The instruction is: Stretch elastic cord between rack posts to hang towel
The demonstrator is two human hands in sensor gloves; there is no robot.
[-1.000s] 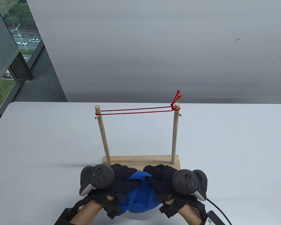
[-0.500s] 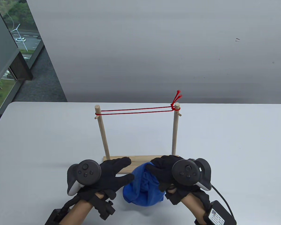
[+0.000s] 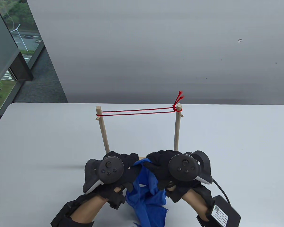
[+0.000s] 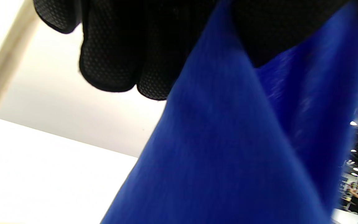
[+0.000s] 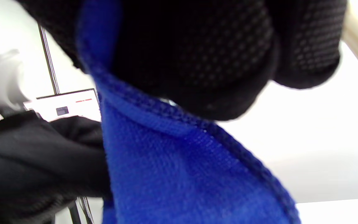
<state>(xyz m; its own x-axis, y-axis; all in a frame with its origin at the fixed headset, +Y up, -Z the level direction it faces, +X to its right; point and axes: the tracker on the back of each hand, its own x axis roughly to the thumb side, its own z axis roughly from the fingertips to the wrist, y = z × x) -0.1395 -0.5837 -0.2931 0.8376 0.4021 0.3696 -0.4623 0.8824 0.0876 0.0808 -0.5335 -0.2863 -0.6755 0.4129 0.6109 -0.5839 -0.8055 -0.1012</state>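
The blue towel hangs bunched between both gloved hands at the table's near edge, around six o'clock in the table view, its loose end drooping toward the bottom of that view. The left hand grips the cloth's upper left part with fingers curled onto it; in the left wrist view the fingertips close against the blue fabric. The right hand clamps the upper right part, and the right wrist view shows its fingers pressed over a stitched hem. A black box with a label and cable sits by the right forearm at about five o'clock.

Just beyond the hands, toward twelve o'clock, stands the wooden rack: the left post and right post rise upright. The red elastic cord runs doubled between the post tops, knotted at the right post with short ends sticking up.

The table is pale grey-white and smooth. Behind it is a plain grey wall. At ten to eleven o'clock a window shows a road with cars and trees.
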